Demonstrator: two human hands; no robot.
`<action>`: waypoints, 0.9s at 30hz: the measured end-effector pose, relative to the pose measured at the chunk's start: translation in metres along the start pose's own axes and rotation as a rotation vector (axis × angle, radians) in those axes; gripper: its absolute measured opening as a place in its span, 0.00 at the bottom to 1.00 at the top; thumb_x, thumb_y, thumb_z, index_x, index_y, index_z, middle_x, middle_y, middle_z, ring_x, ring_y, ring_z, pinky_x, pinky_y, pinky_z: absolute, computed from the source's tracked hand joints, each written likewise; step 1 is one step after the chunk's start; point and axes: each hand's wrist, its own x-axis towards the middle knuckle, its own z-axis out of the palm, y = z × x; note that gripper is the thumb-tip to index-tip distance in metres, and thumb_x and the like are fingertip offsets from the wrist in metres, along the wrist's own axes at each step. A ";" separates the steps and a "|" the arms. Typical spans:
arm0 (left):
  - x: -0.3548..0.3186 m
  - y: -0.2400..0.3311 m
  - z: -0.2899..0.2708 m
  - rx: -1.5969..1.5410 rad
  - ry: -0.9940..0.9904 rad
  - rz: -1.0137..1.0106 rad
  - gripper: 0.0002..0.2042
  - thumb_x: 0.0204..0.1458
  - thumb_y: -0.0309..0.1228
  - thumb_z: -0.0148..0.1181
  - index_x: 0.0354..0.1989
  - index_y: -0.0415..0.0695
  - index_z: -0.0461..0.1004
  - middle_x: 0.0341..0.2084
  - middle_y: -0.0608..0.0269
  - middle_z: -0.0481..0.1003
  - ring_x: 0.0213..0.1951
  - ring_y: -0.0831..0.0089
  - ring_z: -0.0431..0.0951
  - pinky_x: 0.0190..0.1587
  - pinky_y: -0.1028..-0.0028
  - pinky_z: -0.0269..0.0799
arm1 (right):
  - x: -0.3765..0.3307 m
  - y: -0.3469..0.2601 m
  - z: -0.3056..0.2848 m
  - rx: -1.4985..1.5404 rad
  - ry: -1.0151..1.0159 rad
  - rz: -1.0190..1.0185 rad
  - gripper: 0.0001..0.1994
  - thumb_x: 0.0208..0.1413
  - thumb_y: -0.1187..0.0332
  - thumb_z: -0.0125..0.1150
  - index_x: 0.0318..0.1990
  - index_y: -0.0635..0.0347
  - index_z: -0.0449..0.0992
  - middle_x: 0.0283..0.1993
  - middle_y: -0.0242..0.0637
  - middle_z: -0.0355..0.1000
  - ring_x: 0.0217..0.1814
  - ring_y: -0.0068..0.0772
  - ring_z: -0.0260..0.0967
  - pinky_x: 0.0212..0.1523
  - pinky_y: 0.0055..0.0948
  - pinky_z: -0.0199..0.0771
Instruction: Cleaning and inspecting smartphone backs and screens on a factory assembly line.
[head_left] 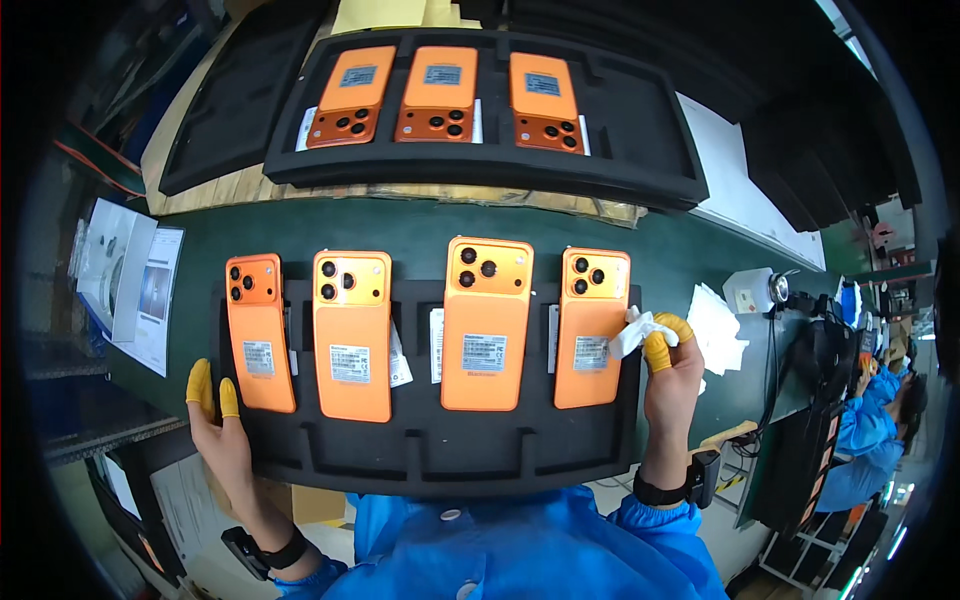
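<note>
Our right hand pinches a white wipe vs the rightmost orange phone in the black tray. Left hand, fingers open, steadies the tray's edge. Too much pressure could nudge the phone off its slot.

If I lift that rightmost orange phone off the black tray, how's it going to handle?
The rightmost orange phone looks rigid and flat, so it probably won't flex or roll. Its glossy back may be slippery. It lies loose on the black tray, so the right hand wiping with the white cloth could nudge it.

Far black tray with three orange phones
</note>
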 end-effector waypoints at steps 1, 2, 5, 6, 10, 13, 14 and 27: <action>-0.002 0.005 0.002 -0.031 0.020 -0.008 0.21 0.58 0.22 0.50 0.60 0.34 0.59 0.57 0.52 0.65 0.59 0.66 0.65 0.61 0.70 0.59 | 0.001 0.000 -0.004 -0.011 -0.006 0.016 0.09 0.57 0.76 0.57 0.45 0.66 0.71 0.41 0.34 0.72 0.41 0.22 0.70 0.45 0.22 0.70; -0.005 0.010 0.005 -0.065 0.037 -0.016 0.21 0.58 0.21 0.51 0.60 0.34 0.60 0.57 0.53 0.65 0.59 0.66 0.65 0.60 0.71 0.60 | 0.002 -0.001 -0.009 -0.024 -0.009 0.031 0.09 0.57 0.76 0.56 0.45 0.66 0.71 0.41 0.34 0.72 0.41 0.22 0.69 0.44 0.22 0.70; -0.014 0.012 0.009 -0.126 0.011 -0.005 0.20 0.58 0.21 0.51 0.59 0.34 0.61 0.56 0.55 0.66 0.58 0.68 0.66 0.59 0.72 0.61 | 0.007 0.000 -0.020 -0.020 0.042 0.076 0.10 0.57 0.77 0.56 0.46 0.66 0.71 0.41 0.33 0.72 0.41 0.22 0.70 0.43 0.21 0.70; -0.018 0.009 0.010 -0.149 -0.005 -0.011 0.20 0.57 0.20 0.51 0.59 0.34 0.61 0.56 0.55 0.65 0.58 0.68 0.66 0.59 0.72 0.61 | 0.009 -0.002 -0.025 -0.038 0.038 0.080 0.10 0.57 0.77 0.57 0.46 0.66 0.71 0.40 0.33 0.73 0.41 0.22 0.70 0.43 0.21 0.70; -0.022 0.002 0.008 -0.203 -0.069 -0.015 0.20 0.58 0.19 0.48 0.59 0.34 0.60 0.57 0.53 0.65 0.58 0.67 0.66 0.59 0.73 0.60 | 0.017 -0.023 -0.036 -0.141 0.075 0.061 0.10 0.56 0.77 0.57 0.45 0.66 0.73 0.38 0.33 0.73 0.39 0.22 0.70 0.43 0.21 0.69; -0.021 0.012 0.014 -0.144 -0.080 -0.021 0.21 0.59 0.18 0.46 0.61 0.35 0.57 0.59 0.53 0.63 0.60 0.67 0.63 0.59 0.72 0.59 | 0.040 -0.047 -0.094 -0.348 0.431 -0.194 0.09 0.55 0.77 0.57 0.44 0.65 0.74 0.37 0.34 0.73 0.36 0.24 0.71 0.38 0.23 0.71; -0.017 0.012 0.015 -0.099 -0.080 -0.003 0.20 0.59 0.20 0.46 0.61 0.35 0.58 0.59 0.52 0.62 0.61 0.66 0.62 0.61 0.71 0.57 | 0.048 -0.061 -0.110 -0.472 0.546 -0.206 0.08 0.55 0.77 0.57 0.43 0.65 0.74 0.36 0.34 0.74 0.36 0.24 0.71 0.38 0.24 0.72; -0.017 0.101 0.042 -0.053 0.093 0.435 0.16 0.55 0.27 0.58 0.49 0.30 0.70 0.45 0.46 0.74 0.46 0.61 0.75 0.50 0.69 0.71 | 0.108 -0.055 -0.149 -1.317 0.495 -0.308 0.09 0.40 0.80 0.57 0.34 0.66 0.74 0.37 0.53 0.71 0.39 0.54 0.71 0.40 0.43 0.73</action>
